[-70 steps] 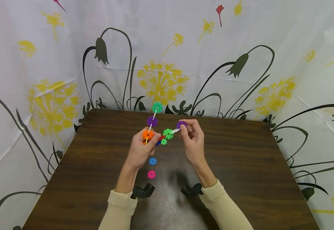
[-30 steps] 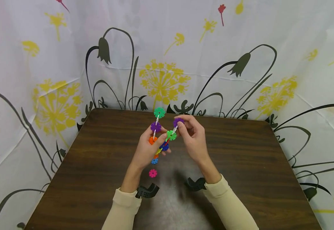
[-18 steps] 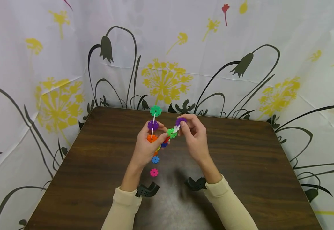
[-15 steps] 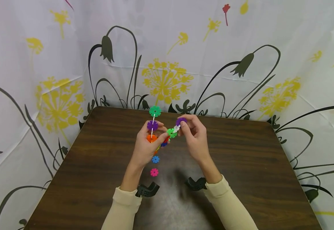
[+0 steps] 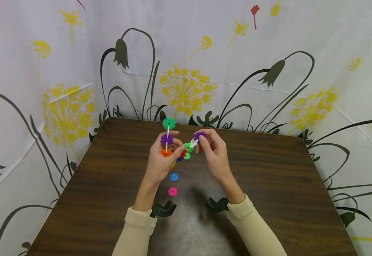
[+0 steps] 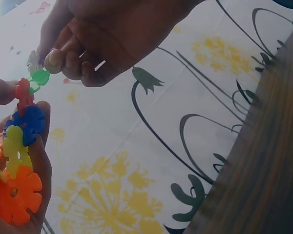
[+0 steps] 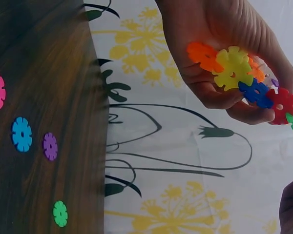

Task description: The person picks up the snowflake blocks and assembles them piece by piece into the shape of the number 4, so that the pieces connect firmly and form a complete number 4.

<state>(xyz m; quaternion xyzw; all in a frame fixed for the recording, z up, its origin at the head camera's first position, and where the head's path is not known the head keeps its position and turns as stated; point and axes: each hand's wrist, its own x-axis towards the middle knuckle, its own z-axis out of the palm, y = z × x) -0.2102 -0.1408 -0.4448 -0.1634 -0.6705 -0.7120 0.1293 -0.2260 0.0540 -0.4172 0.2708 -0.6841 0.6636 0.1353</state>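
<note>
A chain of interlocking flower-shaped plastic discs runs between my two hands above the table. My left hand (image 5: 158, 160) grips its middle, thumb across an orange disc (image 6: 17, 195). Above that hand the chain's free end rises, with a purple disc (image 5: 166, 139) and a teal-green disc (image 5: 168, 123) at the top. Yellow (image 7: 233, 68), blue (image 7: 256, 92) and red (image 7: 283, 106) discs pass along the left palm and fingers. Farther right come a light green disc (image 5: 188, 147) and a white disc (image 5: 193, 142). My right hand (image 5: 216, 153) pinches the purple disc (image 5: 199, 136) at that end between thumb and forefinger.
Loose discs lie on the dark wooden table (image 5: 262, 185): pink (image 5: 172, 191), blue (image 5: 174, 177), small green (image 5: 187, 155) and, in the right wrist view, purple (image 7: 50, 146). A flower-printed curtain (image 5: 237, 89) hangs behind the table.
My left hand has shifted slightly left, and the chain's free end now stands more upright. My right hand keeps its pinch on the purple disc, with the white disc turned beside it.
</note>
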